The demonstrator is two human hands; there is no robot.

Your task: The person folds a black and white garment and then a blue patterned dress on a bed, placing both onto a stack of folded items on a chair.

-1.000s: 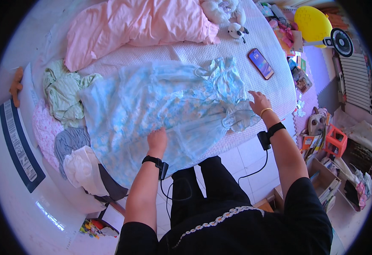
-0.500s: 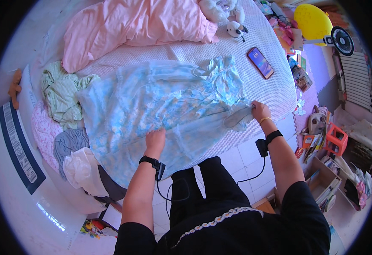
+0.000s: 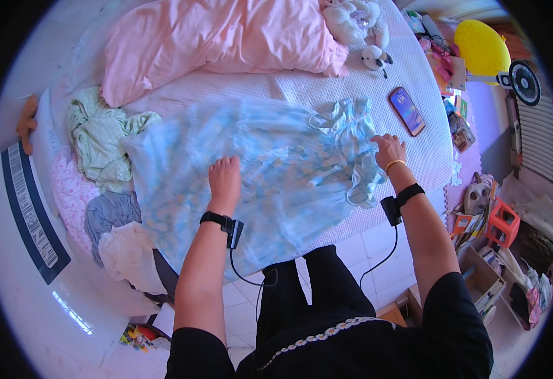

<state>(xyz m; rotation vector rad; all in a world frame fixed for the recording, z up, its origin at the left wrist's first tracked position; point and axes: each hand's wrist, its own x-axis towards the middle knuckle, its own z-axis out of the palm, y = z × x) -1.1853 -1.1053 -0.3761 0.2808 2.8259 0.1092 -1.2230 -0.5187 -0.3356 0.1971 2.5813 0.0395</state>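
Observation:
A pale blue, floral dress (image 3: pixel 270 167) lies spread on the bed, its gathered bodice and straps toward the right and its wide skirt toward the left. My left hand (image 3: pixel 225 180) rests over the middle of the skirt, fingers side by side and laid on the cloth; its palm is hidden. At the bodice's right edge is my right hand (image 3: pixel 390 151), its fingers apart, one fingertip close to the fabric. I cannot tell whether that fingertip touches it. Nothing shows in either hand.
Beyond the dress lies a pink quilt (image 3: pixel 219 44), with a white plush toy (image 3: pixel 372 58) beside it. A phone (image 3: pixel 407 112) rests on the white bed cover (image 3: pixel 425 76). Crumpled green clothing (image 3: pixel 99 139) and a grey garment (image 3: pixel 109 215) border the skirt. A fan (image 3: pixel 525 83) stands right.
My right hand has let go of the dress edge and moved up slightly. My left hand has slid away from me and its fingers have straightened. The dress lies flatter near the bodice.

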